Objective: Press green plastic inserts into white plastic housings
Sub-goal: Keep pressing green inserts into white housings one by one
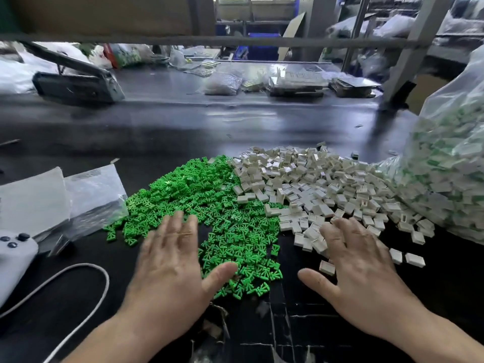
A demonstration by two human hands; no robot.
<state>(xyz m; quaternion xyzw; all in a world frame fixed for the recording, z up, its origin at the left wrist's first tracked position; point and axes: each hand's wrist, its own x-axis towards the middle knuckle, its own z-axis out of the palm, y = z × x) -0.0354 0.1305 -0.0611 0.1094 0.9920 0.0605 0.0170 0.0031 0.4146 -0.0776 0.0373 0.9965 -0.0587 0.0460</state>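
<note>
A heap of small green plastic inserts point(209, 205) lies on the black table, left of a heap of white plastic housings point(301, 179). My left hand point(170, 265) is spread flat, palm down, at the near left edge of the green heap, its thumb over some inserts. My right hand point(358, 279) is spread palm down too, with its fingertips over the near edge of the white housings. Neither hand holds anything. The left hand is motion-blurred.
A large clear bag of assembled white-and-green parts point(450, 166) bulges at the right. Empty clear bags point(86, 195), a white controller point(13, 255) and a white cable point(86, 297) lie at the left. Bags, trays and a dark machine point(78, 82) line the table's far side.
</note>
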